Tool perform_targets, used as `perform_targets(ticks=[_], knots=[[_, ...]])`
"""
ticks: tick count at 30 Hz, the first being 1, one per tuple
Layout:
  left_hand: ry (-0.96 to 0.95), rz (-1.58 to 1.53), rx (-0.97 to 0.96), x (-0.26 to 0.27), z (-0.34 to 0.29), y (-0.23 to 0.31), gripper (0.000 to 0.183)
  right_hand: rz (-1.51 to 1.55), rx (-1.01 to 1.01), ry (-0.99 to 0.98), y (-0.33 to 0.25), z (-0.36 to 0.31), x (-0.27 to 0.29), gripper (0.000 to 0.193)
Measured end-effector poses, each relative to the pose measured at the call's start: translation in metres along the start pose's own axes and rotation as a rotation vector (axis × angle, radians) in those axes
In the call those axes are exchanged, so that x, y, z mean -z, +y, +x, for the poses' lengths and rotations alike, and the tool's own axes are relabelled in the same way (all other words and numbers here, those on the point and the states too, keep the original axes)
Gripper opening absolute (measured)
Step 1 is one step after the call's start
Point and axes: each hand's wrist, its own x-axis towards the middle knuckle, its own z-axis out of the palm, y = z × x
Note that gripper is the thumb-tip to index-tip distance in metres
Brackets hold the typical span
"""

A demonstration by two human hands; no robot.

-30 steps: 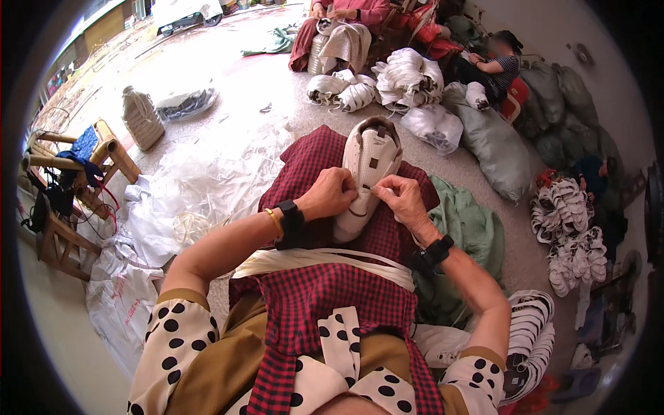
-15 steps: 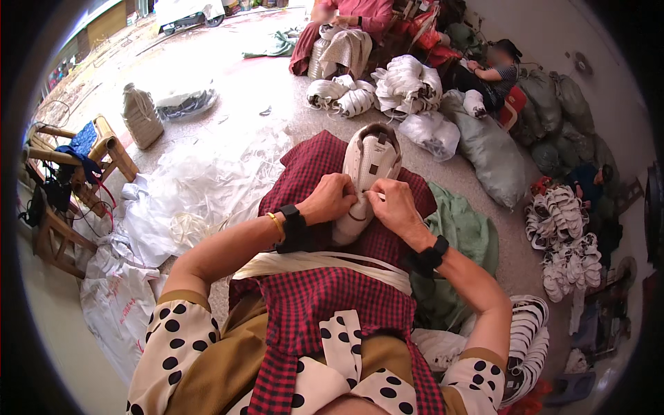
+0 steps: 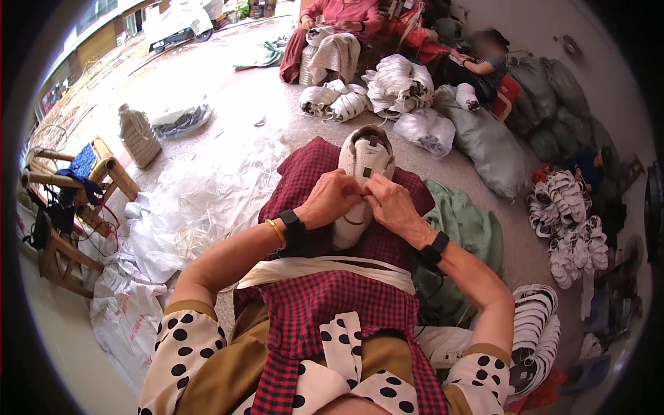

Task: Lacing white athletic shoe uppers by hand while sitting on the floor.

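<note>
A beige-white sneaker [image 3: 348, 232] lies lengthwise on the red-and-black checked cloth [image 3: 304, 180] over my lap, its opening at the far end. My left hand [image 3: 333, 198] is closed in a pinch over the middle of the shoe. My right hand [image 3: 389, 205] pinches from the other side, fingertips almost meeting the left ones. A pale shoelace end showed at the right fingers half a second ago; now the fingers mostly hide what they grip. Across my lap, nearer me, runs a bundle of pale, flat laces [image 3: 304, 268].
White plastic sheeting [image 3: 214, 187] spreads at left beside a bamboo chair [image 3: 104, 162]. Green cloth [image 3: 460, 235] lies to my right. Bundled white shoes [image 3: 398, 86], a grey-green sack [image 3: 491, 155] and two seated people are farther off. More striped shoes [image 3: 534, 325] stand by my right elbow.
Both hands have moved a little farther up the shoe, and their fingertips have come together. The pale lace end at my right fingers is no longer plain. The view has shifted slightly.
</note>
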Motion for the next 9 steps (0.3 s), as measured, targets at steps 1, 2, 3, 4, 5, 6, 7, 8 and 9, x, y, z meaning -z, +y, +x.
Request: perform_targets(ticks=[1, 2, 3, 4, 5, 6, 7, 8, 9], knots=[[0.019, 0.012, -0.010, -0.001, 0.001, -0.001, 0.011, 0.015, 0.009, 0.000, 0.000, 0.000, 0.000, 0.013], [0.020, 0.035, 0.006, -0.002, 0.002, -0.001, 0.010, 0.030, 0.008, -0.002, -0.001, -0.001, 0.001, 0.013], [0.027, 0.029, -0.026, 0.002, 0.001, -0.004, 0.010, 0.032, 0.011, 0.011, -0.001, -0.001, 0.003, 0.013], [0.004, 0.096, -0.002, 0.009, 0.000, -0.010, 0.009, 0.051, 0.004, -0.021, -0.002, -0.002, 0.006, 0.017], [-0.011, 0.163, 0.012, 0.019, -0.004, -0.018, 0.009, 0.075, -0.008, -0.057, -0.002, -0.003, 0.008, 0.020], [-0.011, 0.095, -0.018, 0.037, -0.011, -0.030, 0.009, 0.078, -0.007, -0.048, -0.003, -0.005, 0.010, 0.020], [-0.133, 0.148, 0.016, 0.071, -0.014, -0.048, 0.009, 0.082, -0.036, -0.035, -0.004, -0.007, 0.013, 0.026], [-0.086, 0.215, 0.204, 0.113, -0.021, -0.064, 0.009, 0.087, -0.060, -0.011, -0.003, -0.010, 0.016, 0.032], [-0.095, 0.402, 0.362, 0.174, -0.025, -0.077, 0.012, 0.090, -0.080, -0.009, -0.004, -0.013, 0.016, 0.032]])
